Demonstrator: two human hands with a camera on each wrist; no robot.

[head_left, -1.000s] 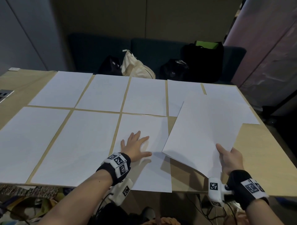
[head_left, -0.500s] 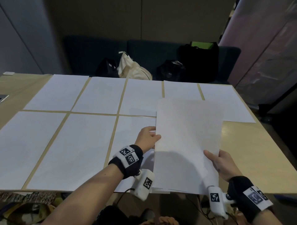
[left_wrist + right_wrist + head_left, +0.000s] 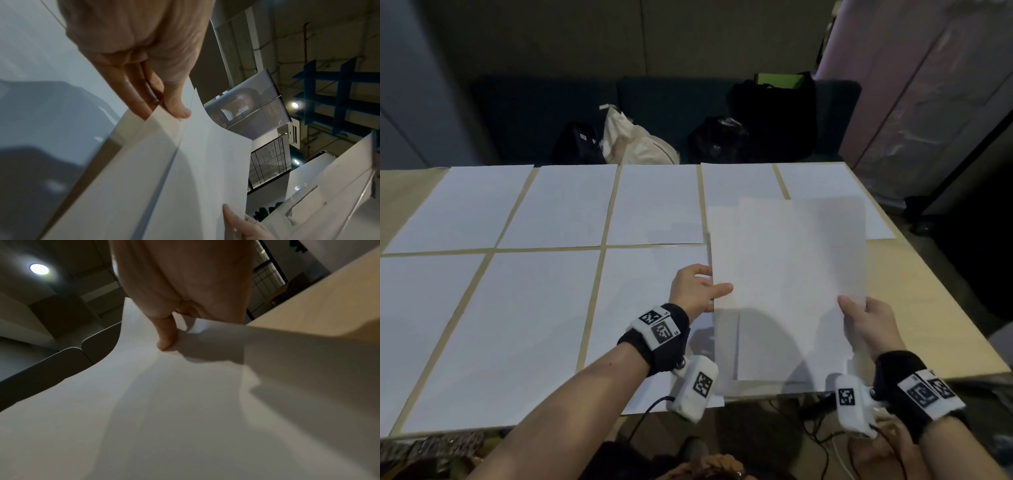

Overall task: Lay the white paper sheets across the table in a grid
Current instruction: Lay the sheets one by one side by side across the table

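I hold a small stack of white paper sheets (image 3: pixel 791 274) above the front right of the wooden table (image 3: pixel 914 308). My left hand (image 3: pixel 698 291) pinches the stack's left edge, thumb on top; in the left wrist view its fingers (image 3: pixel 156 91) clamp a sheet (image 3: pixel 164 178) that sticks out sideways from the rest. At the right edge near the bottom, my right hand (image 3: pixel 866 322) grips the stack, and its thumb (image 3: pixel 166 335) presses on the paper (image 3: pixel 164 402). Several sheets lie flat in a back row (image 3: pixel 571 205), three in a front row (image 3: pixel 510 325).
Bare tabletop (image 3: pixel 318 321) shows at the front right beside the held stack. Behind the table a dark bench carries a cream bag (image 3: pixel 637 140) and black bags (image 3: pixel 774 113). Cables hang below the near table edge (image 3: pixel 818 442).
My left hand lifted off the third front-row sheet and took the stack's left edge. The stack swung square to the table and shifted left; its sheets now sit offset.
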